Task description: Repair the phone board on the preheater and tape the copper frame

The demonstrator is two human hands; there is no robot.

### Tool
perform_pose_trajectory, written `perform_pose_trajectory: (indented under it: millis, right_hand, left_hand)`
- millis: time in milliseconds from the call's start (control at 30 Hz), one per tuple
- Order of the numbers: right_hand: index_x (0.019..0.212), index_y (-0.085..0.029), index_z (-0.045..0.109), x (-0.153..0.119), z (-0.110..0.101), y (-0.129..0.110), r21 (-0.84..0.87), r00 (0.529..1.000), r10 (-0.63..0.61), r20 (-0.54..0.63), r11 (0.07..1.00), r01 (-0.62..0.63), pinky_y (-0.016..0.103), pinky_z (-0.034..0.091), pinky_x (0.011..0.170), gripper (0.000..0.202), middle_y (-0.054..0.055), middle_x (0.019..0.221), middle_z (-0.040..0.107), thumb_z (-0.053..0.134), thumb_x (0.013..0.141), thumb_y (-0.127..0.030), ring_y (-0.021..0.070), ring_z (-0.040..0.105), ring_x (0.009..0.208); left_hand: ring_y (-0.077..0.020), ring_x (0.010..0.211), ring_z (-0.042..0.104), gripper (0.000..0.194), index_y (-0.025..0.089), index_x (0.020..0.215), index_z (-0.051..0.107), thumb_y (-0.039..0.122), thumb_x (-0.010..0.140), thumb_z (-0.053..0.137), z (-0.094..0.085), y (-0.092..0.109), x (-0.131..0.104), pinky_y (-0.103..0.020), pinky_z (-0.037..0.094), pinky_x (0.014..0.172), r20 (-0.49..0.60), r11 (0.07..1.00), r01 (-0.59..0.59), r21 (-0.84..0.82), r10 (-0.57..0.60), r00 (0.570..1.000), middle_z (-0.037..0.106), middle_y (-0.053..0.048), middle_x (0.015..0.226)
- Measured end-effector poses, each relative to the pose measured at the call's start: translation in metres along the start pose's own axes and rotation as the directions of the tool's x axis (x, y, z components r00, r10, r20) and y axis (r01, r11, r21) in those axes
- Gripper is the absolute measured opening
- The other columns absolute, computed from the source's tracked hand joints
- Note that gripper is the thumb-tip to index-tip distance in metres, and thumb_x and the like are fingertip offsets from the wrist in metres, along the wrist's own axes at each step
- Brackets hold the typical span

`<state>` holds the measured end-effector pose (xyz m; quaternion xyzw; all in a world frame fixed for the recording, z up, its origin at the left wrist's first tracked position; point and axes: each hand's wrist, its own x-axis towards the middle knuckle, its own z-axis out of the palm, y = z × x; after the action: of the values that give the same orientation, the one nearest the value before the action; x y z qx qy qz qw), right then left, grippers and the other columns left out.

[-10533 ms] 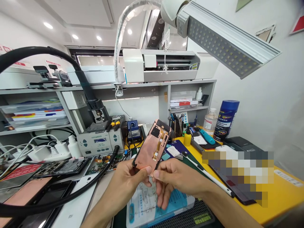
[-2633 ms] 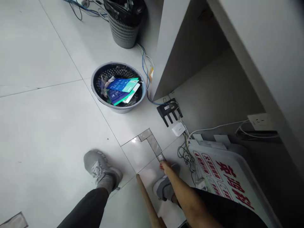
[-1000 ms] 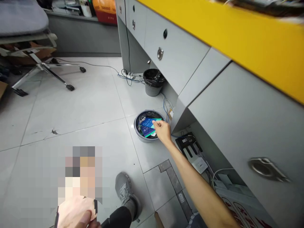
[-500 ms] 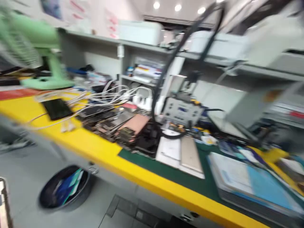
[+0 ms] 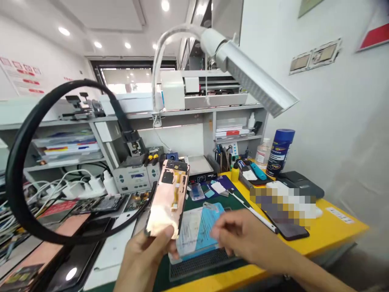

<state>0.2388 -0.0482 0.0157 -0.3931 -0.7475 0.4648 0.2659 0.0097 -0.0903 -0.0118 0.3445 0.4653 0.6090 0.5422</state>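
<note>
A phone display panel (image 5: 161,198) with a copper-coloured back, dark edges and a yellow flex cable is tilted up over the bench. My left hand (image 5: 146,253) grips its lower end, thumb on the back face. To the right of the panel, and apart from it, is my right hand (image 5: 243,235). Its fingers are curled in towards the thumb, slightly blurred; whatever lies between the fingertips, if anything, cannot be made out. Below both hands lies a blue and white packet (image 5: 191,227) on a dark grey, mesh-like slab (image 5: 200,263).
A black hose (image 5: 18,134) loops across the left, in front of a grey control unit (image 5: 139,176). A white lamp (image 5: 252,69) hangs overhead. At right are a blue spray can (image 5: 279,152), a yellow bottle (image 5: 235,172) and a partly pixelated phone (image 5: 291,231).
The view has swung right along the bench, and the fan and bin are out of sight. Both my hands are now in view, the left one holding the display panel.
</note>
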Motion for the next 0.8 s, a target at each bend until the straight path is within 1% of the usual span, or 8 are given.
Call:
perform_pose_trajectory:
  millis: [33,67,133,233,367,467,567,800]
  right_hand:
    - [0.083,-0.014,0.068,0.013,-0.011,-0.002,0.024,0.998,-0.007,-0.061,1.000,0.009,0.020,0.043,0.054,0.031,0.000,0.064,0.060,0.057,0.091,-0.041,0.0107,0.056,0.059]
    - [0.089,-0.014,0.069,0.026,-0.019,-0.003,0.066,0.998,-0.016,-0.064,0.998,0.020,0.020,0.043,0.052,0.028,0.001,0.067,0.062,0.058,0.090,-0.040,0.0112,0.057,0.059]
    - [0.097,-0.013,0.069,0.050,-0.028,-0.004,0.197,0.999,-0.033,0.001,0.980,0.032,0.021,0.044,0.048,0.027,0.005,0.078,0.067,0.060,0.086,-0.036,0.0127,0.060,0.060]
    - [0.087,-0.012,0.067,0.078,-0.028,0.001,0.346,0.995,-0.073,0.063,0.937,0.046,0.022,0.046,0.047,0.022,0.007,0.083,0.069,0.065,0.081,-0.033,0.0137,0.063,0.060]
    - [0.078,-0.013,0.064,0.093,-0.017,0.015,0.420,0.998,-0.062,0.015,0.906,0.050,0.022,0.048,0.047,0.028,0.002,0.063,0.064,0.073,0.077,-0.040,0.0121,0.060,0.052]
    - [0.078,-0.013,0.064,0.093,-0.007,0.024,0.435,1.000,0.005,-0.018,0.900,0.003,0.021,0.048,0.046,0.033,0.001,0.060,0.064,0.076,0.074,-0.043,0.0111,0.059,0.049]
    - [0.074,-0.013,0.064,0.091,0.000,0.026,0.429,0.998,0.066,0.019,0.901,-0.068,0.022,0.050,0.047,0.035,0.001,0.059,0.064,0.073,0.077,-0.046,0.0110,0.060,0.050]
    - [0.075,-0.013,0.063,0.090,0.001,0.022,0.441,0.984,0.058,0.165,0.889,-0.127,0.022,0.054,0.053,0.038,0.004,0.072,0.068,0.068,0.081,-0.050,0.0100,0.062,0.053]
  left_hand:
    - [-0.0146,0.054,0.055,0.030,0.014,0.074,0.070,0.039,0.064,0.084,0.012,0.005,0.012,-0.028,0.048,0.054,0.022,1.000,-0.002,-0.013,0.003,1.000,0.061,-0.002,0.057]
    - [-0.0132,0.055,0.054,0.029,0.014,0.076,0.070,0.038,0.065,0.083,0.023,0.008,0.023,-0.026,0.047,0.054,0.041,1.000,-0.014,-0.017,0.015,0.999,0.061,-0.002,0.058]
    - [-0.0116,0.056,0.051,0.028,0.013,0.079,0.071,0.037,0.068,0.081,0.038,0.011,0.043,-0.025,0.047,0.055,0.085,0.999,-0.045,-0.015,0.046,0.995,0.060,-0.001,0.060]
    - [-0.0118,0.058,0.051,0.027,0.013,0.076,0.070,0.037,0.070,0.079,0.047,0.009,0.066,-0.024,0.046,0.055,0.175,0.995,-0.093,0.046,0.084,0.981,0.060,-0.001,0.062]
    - [-0.0125,0.057,0.053,0.027,0.014,0.071,0.069,0.040,0.075,0.075,0.045,0.001,0.086,-0.026,0.047,0.056,0.222,0.966,-0.203,0.157,0.165,0.961,0.060,-0.001,0.061]
    - [-0.0130,0.056,0.054,0.026,0.015,0.073,0.071,0.040,0.076,0.074,0.040,-0.006,0.091,-0.026,0.048,0.057,0.246,0.961,-0.223,0.163,0.179,0.953,0.060,-0.001,0.059]
    - [-0.0148,0.058,0.057,0.023,0.016,0.076,0.075,0.040,0.076,0.074,0.035,-0.010,0.090,-0.027,0.049,0.057,0.278,0.963,-0.187,0.193,0.129,0.952,0.063,-0.002,0.062]
    - [-0.0161,0.053,0.056,0.024,0.018,0.067,0.074,0.042,0.072,0.075,0.033,-0.013,0.081,-0.027,0.047,0.054,0.206,0.971,-0.141,0.194,0.100,0.973,0.062,-0.002,0.055]
